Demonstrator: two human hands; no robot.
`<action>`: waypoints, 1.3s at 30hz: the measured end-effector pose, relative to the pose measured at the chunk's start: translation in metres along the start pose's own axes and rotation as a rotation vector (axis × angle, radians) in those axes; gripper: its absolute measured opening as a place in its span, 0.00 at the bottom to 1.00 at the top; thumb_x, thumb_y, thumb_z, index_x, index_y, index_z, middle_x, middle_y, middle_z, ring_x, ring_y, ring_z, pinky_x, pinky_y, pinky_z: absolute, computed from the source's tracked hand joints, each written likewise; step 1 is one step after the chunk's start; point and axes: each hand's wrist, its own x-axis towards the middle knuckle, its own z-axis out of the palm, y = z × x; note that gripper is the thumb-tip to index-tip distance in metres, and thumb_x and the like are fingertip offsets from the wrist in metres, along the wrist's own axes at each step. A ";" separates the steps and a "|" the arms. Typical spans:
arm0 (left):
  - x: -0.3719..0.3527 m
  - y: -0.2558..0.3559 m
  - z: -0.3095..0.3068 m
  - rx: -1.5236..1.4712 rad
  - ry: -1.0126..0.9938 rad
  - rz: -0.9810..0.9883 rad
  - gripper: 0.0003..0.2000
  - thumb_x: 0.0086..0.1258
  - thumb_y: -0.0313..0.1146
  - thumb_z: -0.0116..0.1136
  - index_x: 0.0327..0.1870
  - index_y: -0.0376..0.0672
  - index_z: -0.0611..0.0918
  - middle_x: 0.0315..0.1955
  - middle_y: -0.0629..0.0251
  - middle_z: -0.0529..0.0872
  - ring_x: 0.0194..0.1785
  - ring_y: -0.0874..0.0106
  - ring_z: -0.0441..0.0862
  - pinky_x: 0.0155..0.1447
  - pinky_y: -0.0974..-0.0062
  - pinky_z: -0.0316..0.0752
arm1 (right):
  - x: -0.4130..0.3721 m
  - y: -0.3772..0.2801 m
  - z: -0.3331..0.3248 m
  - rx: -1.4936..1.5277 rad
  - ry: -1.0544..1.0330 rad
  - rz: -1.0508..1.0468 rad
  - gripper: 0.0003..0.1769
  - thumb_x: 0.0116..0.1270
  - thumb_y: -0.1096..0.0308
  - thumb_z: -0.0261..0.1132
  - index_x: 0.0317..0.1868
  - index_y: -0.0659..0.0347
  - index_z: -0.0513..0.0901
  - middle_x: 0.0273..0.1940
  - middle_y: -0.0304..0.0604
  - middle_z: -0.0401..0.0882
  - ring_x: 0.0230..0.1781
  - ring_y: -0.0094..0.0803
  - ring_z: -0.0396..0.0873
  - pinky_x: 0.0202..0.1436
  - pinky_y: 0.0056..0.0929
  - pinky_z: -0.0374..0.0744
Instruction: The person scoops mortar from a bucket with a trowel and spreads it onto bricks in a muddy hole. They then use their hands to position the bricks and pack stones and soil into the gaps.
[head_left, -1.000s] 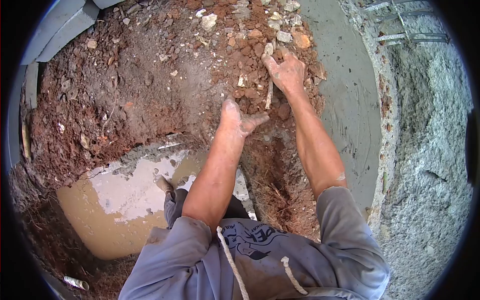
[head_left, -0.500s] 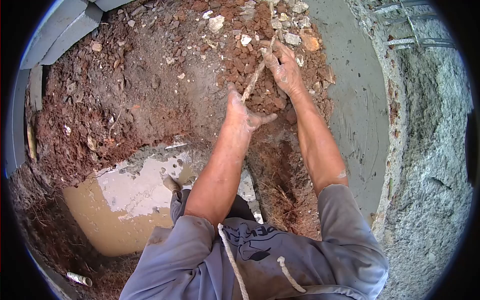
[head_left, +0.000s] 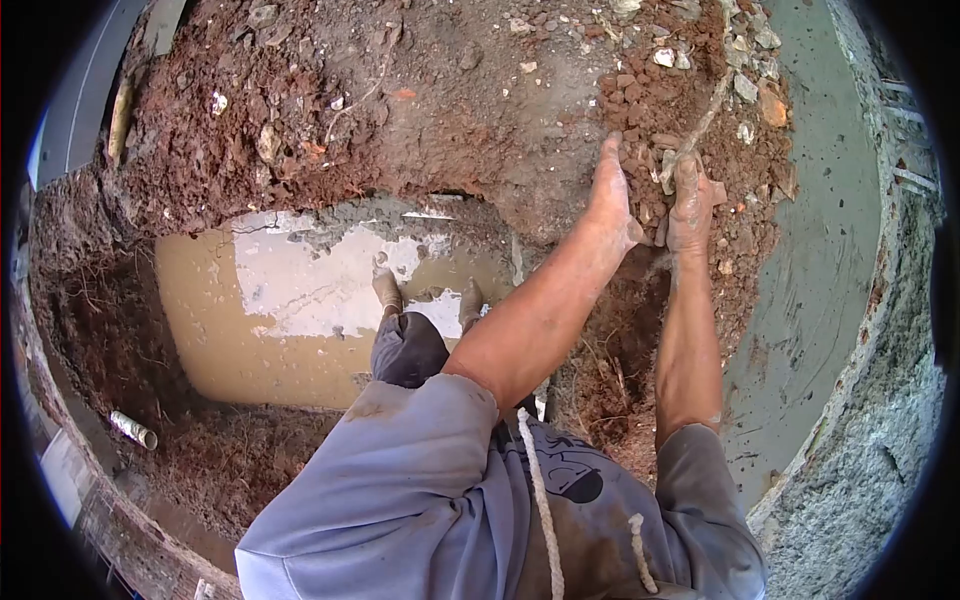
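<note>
A muddy rope-like strand (head_left: 712, 105) runs down over a heap of reddish soil clods and stones (head_left: 625, 92). Its lower end reaches the thumb of my right hand (head_left: 688, 212), which rests low on the heap with most fingers hidden. I cannot tell whether the fingers grip the strand. To its left, my left hand (head_left: 613, 195) is open, fingers straight and pointing up the heap, thumb held apart toward the right hand. Small clods and pale stones lie between and just above both hands.
Muddy water (head_left: 210, 320) fills a pit at left, where my shoes (head_left: 385, 288) stand. Smooth wet grey concrete (head_left: 810, 270) borders the heap at right, beside a rough wall (head_left: 870, 430). A short pipe (head_left: 133, 430) sticks out at lower left.
The view has swung left and down, so the heap appears farther right. My right hand has come down the strand toward my left hand, and the two are now closer together.
</note>
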 end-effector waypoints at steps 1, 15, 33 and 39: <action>0.002 0.000 -0.008 -0.028 -0.024 -0.005 0.33 0.73 0.63 0.30 0.55 0.44 0.77 0.46 0.58 0.85 0.48 0.60 0.82 0.56 0.53 0.77 | -0.007 0.001 0.003 0.009 0.012 0.036 0.30 0.69 0.41 0.57 0.51 0.62 0.81 0.38 0.34 0.76 0.39 0.23 0.71 0.48 0.22 0.70; -0.104 0.095 -0.302 0.088 0.556 0.052 0.22 0.78 0.49 0.38 0.52 0.40 0.79 0.44 0.58 0.86 0.46 0.62 0.84 0.56 0.61 0.78 | -0.216 0.138 0.255 0.727 0.186 0.760 0.30 0.69 0.41 0.57 0.52 0.62 0.78 0.44 0.43 0.82 0.43 0.34 0.82 0.52 0.35 0.80; -0.133 0.332 -0.466 0.413 0.958 0.320 0.27 0.70 0.45 0.40 0.68 0.45 0.66 0.59 0.55 0.77 0.62 0.58 0.75 0.70 0.46 0.54 | -0.247 0.277 0.512 0.858 0.320 1.318 0.37 0.70 0.41 0.57 0.67 0.63 0.68 0.59 0.52 0.74 0.54 0.42 0.76 0.60 0.44 0.76; -0.162 0.262 -0.410 1.014 0.840 -0.024 0.23 0.72 0.45 0.42 0.64 0.47 0.73 0.57 0.65 0.79 0.60 0.70 0.76 0.62 0.63 0.61 | -0.292 0.255 0.350 -0.024 0.108 0.638 0.20 0.69 0.59 0.63 0.55 0.62 0.77 0.42 0.49 0.81 0.41 0.42 0.81 0.48 0.38 0.79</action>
